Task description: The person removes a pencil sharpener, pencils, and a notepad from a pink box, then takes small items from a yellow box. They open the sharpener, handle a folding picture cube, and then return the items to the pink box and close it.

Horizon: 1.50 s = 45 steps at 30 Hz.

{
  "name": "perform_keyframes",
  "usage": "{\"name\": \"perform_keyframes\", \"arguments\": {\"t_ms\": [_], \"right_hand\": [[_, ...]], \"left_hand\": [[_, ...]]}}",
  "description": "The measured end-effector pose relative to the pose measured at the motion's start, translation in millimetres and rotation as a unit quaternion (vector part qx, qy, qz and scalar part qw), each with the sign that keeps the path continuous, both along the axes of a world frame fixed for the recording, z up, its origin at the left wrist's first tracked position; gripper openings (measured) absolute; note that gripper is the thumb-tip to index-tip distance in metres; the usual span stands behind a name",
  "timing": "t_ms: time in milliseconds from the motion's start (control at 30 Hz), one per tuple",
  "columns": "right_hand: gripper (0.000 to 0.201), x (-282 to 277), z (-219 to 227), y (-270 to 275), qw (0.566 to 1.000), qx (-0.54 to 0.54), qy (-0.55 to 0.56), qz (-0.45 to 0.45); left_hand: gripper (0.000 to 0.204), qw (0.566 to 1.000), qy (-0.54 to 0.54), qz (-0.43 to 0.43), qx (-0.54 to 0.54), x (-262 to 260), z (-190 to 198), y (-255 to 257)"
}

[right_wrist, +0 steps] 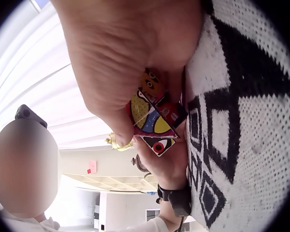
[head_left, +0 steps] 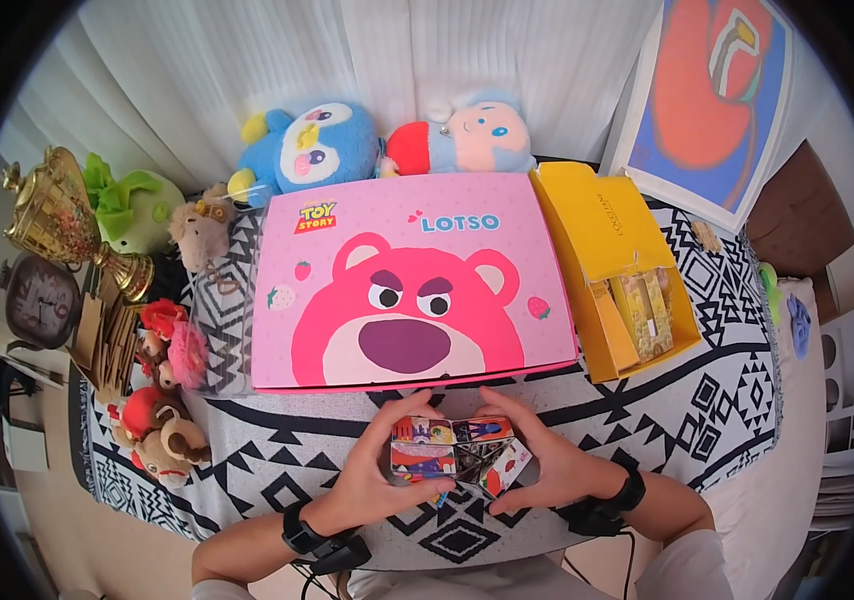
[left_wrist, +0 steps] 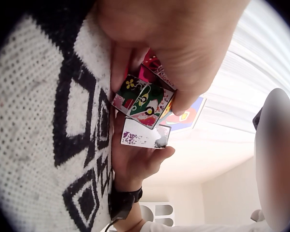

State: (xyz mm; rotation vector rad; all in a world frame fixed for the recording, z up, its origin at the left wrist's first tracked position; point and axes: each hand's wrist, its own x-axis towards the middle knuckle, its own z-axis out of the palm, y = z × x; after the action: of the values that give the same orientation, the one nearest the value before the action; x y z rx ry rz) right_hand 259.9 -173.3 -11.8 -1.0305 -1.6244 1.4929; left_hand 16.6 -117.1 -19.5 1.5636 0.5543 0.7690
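Both hands hold a folding puzzle cube (head_left: 425,462) with bright printed pictures, low over the patterned cloth. My left hand (head_left: 372,478) grips its left side, thumb along the near edge and fingers around the far side. On the other side my right hand (head_left: 559,466) grips an angled part, its thumb near the lower corner. The cube is partly unfolded: a squarish block sits at the left, and slanted pieces turn away at the right. In the left wrist view, green and white printed faces (left_wrist: 147,101) show; in the right wrist view, yellow, blue and red ones (right_wrist: 152,116).
A large pink bear box (head_left: 407,280) lies just beyond the hands. Right of it stands an opened yellow box (head_left: 612,225). Plush toys (head_left: 312,150) line the back; a gold trophy (head_left: 52,205), a clock (head_left: 42,300) and small plush figures (head_left: 162,435) stand at the left.
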Motion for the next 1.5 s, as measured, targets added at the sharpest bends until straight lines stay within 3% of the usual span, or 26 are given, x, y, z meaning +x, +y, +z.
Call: {"name": "perform_keyframes", "arguments": {"t_ms": [67, 167, 233, 267, 567, 700, 833, 900, 1000, 1133, 1433, 1500], "right_hand": [[0.121, 0, -1, 0, 1.0, -0.003, -0.013, 0.013], [0.112, -1, -4, -1, 0.999, -0.033, 0.035, -0.011], [0.095, 1, -3, 0, 0.999, 0.001, -0.049, -0.021], [0.079, 2, -6, 2, 0.999, 0.021, -0.037, -0.025], [0.074, 1, -7, 1, 0.999, 0.031, -0.029, -0.034], [0.079, 1, 0, 2, 0.998, 0.055, -0.044, 0.005], [0.097, 2, 5, 2, 0.994, 0.062, -0.056, 0.072], [0.104, 2, 6, 0, 0.999, -0.015, -0.005, 0.035], [0.11, 4, 13, 4, 0.997, -0.021, -0.036, 0.057], [0.114, 3, 7, 3, 0.998, -0.028, -0.03, 0.049], [0.114, 5, -1, 0, 0.999, -0.018, 0.042, -0.007], [0.109, 5, -2, -1, 0.995, -0.017, 0.088, -0.039]], "left_hand": [[0.095, 0.991, -0.05, 0.019, -0.127, 1, -1, -3], [0.1, 0.991, -0.071, -0.002, -0.116, 3, -5, -4], [0.102, 0.993, -0.054, -0.038, -0.102, 1, -8, -1], [0.103, 0.993, -0.037, -0.074, -0.088, 0, -8, 0], [0.102, 0.991, -0.028, -0.095, -0.09, 3, -2, -2], [0.098, 0.992, -0.034, -0.086, -0.091, 3, 0, -1], [0.089, 0.993, -0.039, -0.045, -0.106, 1, 1, -2], [0.091, 0.992, -0.04, -0.016, -0.116, 1, 1, -2], [0.089, 0.984, -0.054, 0.006, -0.167, 1, 3, -1], [0.088, 0.985, -0.059, 0.009, -0.16, 1, 4, -1], [0.092, 0.99, -0.031, -0.009, -0.138, 0, 4, 0], [0.095, 0.989, -0.041, -0.056, -0.13, 1, 0, -1]]}}
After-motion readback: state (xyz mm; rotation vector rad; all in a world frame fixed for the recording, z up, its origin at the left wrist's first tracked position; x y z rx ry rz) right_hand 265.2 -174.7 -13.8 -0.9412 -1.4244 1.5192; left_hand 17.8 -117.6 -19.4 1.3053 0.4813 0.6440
